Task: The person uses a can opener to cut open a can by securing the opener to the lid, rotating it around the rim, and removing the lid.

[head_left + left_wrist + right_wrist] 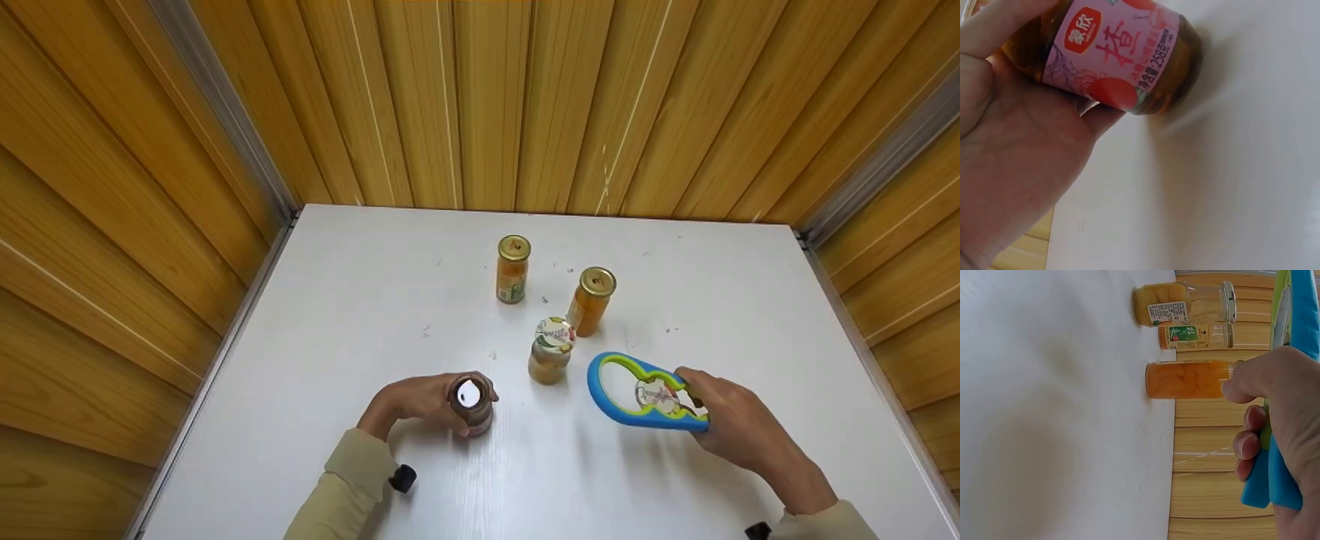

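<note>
Grooved wooden walls (487,105) border a smooth white table (352,300). Lower right, the right hand (739,416) curls its fingers round a blue plastic opener (609,407); lower centre, the left hand (429,397) wraps a glass jar (478,423), a wide gap between. Three capped jars (590,311) stand mid-frame; a lid (655,395) sits inside the opener's scalloped loop.

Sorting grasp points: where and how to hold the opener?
Likely both blue handles of the opener, taken together from its right end: the wide loop lies at the left, and a lid sits inside the scalloped green edge. The right hand grips there.
</note>
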`<act>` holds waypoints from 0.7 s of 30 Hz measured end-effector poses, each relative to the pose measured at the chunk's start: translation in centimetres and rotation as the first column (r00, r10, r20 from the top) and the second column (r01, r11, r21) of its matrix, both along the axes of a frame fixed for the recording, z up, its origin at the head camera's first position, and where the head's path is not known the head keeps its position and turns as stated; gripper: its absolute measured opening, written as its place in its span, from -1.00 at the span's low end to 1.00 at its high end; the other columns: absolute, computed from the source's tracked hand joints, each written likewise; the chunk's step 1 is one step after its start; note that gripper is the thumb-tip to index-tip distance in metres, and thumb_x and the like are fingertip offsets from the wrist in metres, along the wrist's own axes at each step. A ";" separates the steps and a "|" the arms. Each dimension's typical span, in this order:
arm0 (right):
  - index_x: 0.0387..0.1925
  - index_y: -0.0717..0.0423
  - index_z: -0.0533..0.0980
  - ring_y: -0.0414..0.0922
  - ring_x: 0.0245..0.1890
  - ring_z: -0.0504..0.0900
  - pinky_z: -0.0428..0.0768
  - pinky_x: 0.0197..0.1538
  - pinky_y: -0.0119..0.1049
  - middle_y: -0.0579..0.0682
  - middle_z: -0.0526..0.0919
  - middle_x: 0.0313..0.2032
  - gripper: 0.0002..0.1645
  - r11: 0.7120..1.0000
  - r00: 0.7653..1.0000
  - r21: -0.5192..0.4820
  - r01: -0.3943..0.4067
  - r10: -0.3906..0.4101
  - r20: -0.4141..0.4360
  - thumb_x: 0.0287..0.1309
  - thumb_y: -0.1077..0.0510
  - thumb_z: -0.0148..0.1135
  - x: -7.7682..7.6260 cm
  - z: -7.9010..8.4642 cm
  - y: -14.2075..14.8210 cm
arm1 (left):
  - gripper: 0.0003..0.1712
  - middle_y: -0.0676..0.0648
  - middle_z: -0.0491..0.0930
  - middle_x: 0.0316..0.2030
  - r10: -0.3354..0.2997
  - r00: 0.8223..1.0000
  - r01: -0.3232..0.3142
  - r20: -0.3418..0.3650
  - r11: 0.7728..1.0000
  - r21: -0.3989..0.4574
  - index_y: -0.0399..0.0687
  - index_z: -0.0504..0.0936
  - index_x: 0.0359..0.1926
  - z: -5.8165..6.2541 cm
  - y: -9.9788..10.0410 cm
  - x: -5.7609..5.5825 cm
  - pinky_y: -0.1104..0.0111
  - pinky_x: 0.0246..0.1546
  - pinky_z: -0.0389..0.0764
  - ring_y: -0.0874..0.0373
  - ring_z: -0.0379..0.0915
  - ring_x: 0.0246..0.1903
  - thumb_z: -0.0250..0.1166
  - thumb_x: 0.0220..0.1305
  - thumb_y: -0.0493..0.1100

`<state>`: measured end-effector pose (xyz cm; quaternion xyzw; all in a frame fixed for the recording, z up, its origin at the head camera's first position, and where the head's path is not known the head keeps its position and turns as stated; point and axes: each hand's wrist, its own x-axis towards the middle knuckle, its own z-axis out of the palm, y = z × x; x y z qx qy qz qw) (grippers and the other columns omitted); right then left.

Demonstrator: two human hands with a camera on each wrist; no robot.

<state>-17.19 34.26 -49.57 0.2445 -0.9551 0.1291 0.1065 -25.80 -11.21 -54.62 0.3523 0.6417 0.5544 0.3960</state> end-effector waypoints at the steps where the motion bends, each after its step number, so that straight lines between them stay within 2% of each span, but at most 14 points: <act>1: 0.12 0.09 0.33 -0.24 -0.42 0.50 0.55 -0.38 -0.27 -0.08 0.55 -0.29 -0.04 1.000 1.000 0.001 0.003 -0.003 -0.002 -0.48 0.24 0.56 0.1 0.0 0.2 | -0.29 -0.19 0.38 0.16 0.021 1.000 -0.021 0.005 1.000 -0.001 -0.11 0.43 0.11 0.0 -0.3 -0.1 0.06 0.22 0.14 -0.06 0.23 0.14 0.43 -0.15 -0.46; 7: 0.14 0.11 0.32 -0.23 -0.39 0.52 0.58 -0.36 -0.25 -0.01 0.58 -0.23 -0.02 1.000 1.000 -0.008 0.021 -0.020 0.016 -0.46 0.22 0.57 0.3 0.1 0.8 | -0.30 -0.16 0.37 0.17 0.151 0.988 -0.152 -0.029 0.988 -0.036 -0.05 0.43 0.13 0.0 -2.5 -1.1 0.05 0.22 0.07 0.04 0.22 0.16 0.43 -0.10 -0.39; 12: 0.15 0.14 0.30 -0.18 -0.38 0.54 0.59 -0.35 -0.21 0.02 0.58 -0.21 -0.01 0.999 0.999 -0.021 0.036 -0.035 0.034 -0.45 0.24 0.57 0.4 0.2 1.3 | -0.31 -0.17 0.36 0.18 0.271 0.960 -0.276 -0.071 0.959 -0.067 0.00 0.43 0.12 0.0 -4.6 -2.3 0.01 0.24 -0.02 0.08 0.18 0.19 0.45 -0.09 -0.34; 17: 0.15 0.16 0.30 -0.15 -0.36 0.56 0.60 -0.33 -0.17 0.05 0.58 -0.19 -0.02 0.998 0.998 -0.026 0.057 -0.056 0.040 -0.44 0.24 0.57 0.5 0.2 1.8 | -0.30 -0.12 0.37 0.19 0.403 0.911 -0.410 -0.085 0.908 -0.092 0.04 0.43 0.13 -0.2 -6.3 -3.4 0.01 0.27 -0.05 0.10 0.15 0.22 0.47 -0.09 -0.29; 21: 0.15 0.16 0.30 -0.13 -0.36 0.56 0.61 -0.33 -0.16 0.05 0.57 -0.18 0.00 0.997 0.996 -0.020 0.079 -0.079 0.031 -0.47 0.25 0.58 0.5 0.3 2.1 | -0.28 -0.04 0.37 0.18 0.515 0.854 -0.520 -0.071 0.845 -0.126 0.07 0.43 0.15 -0.3 -7.1 -4.0 -0.01 0.27 -0.07 0.08 0.14 0.23 0.48 -0.10 -0.25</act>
